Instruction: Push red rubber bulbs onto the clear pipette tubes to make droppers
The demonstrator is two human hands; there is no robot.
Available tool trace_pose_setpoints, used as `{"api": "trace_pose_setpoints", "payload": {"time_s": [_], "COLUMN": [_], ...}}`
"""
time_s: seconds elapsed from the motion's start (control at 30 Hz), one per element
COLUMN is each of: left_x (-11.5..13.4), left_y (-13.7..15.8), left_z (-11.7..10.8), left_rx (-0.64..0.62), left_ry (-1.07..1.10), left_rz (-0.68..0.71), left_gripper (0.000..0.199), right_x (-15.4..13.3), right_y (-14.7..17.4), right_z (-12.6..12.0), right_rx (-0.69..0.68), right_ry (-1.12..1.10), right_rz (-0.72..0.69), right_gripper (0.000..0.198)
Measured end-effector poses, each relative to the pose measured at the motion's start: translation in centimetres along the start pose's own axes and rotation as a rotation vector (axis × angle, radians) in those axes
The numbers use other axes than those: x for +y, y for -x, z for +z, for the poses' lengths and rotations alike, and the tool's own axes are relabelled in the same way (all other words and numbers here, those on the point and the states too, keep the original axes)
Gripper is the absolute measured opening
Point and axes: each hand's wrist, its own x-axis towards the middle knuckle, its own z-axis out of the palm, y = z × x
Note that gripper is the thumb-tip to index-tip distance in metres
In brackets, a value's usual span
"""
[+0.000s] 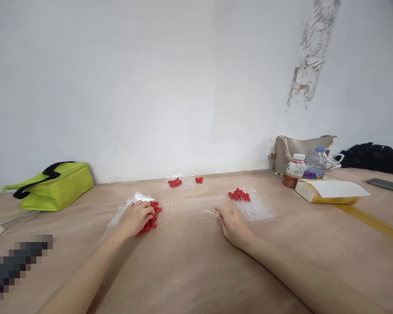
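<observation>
Two grips at work: our right hand (233, 223) pinches a thin pale stick (210, 213) at the fingertips; our left hand (136, 217) rests on loose red pieces (157, 211), closure we cannot tell. Between them, clear sticks (199, 208) lie in rows on the bench (183, 266). We judge the step as picking up; next move calls for light, steady fingers.

The light is bright and soft, the wall (157, 87) becomes dimmer toward the upper right corner, both forearms (91, 266) give faint shadows on the table (190, 270), the plastic bag (140, 196) left of centre shows small glare, and coarse pixels cover the lower left.
</observation>
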Motion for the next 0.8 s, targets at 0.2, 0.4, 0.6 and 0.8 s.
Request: {"api": "trace_pose_setpoints", "payload": {"time_s": [0.2,0.4,0.6,0.8], "left_x": [0.2,-0.2,-0.8,2.4], "left_y": [-0.1,-0.5,-0.7,-1.1], "left_z": [0.0,0.5,0.4,-0.8], "left_rx": [0.023,0.008,0.011,0.079], "left_ry": [0.02,0.03,0.051,0.346], "left_rz": [-0.033,-0.026,-0.043,-0.091], "left_gripper": [0.025,0.022,0.023,0.022], "right_x": [-0.4,-0.5,-0.3,-0.6], "right_y": [0.9,0.9,0.8,0.7], "right_z": [0.2,0.1,0.2,-0.2], "right_rx": [0.051,0.027,0.048,0.068], "right_ry": [-0.053,-0.077,-0.087,-0.119], "right_rz": [-0.01,0.037,-0.02,-0.021], "right_gripper": [0.029,0.03,0.027,0.022]}}
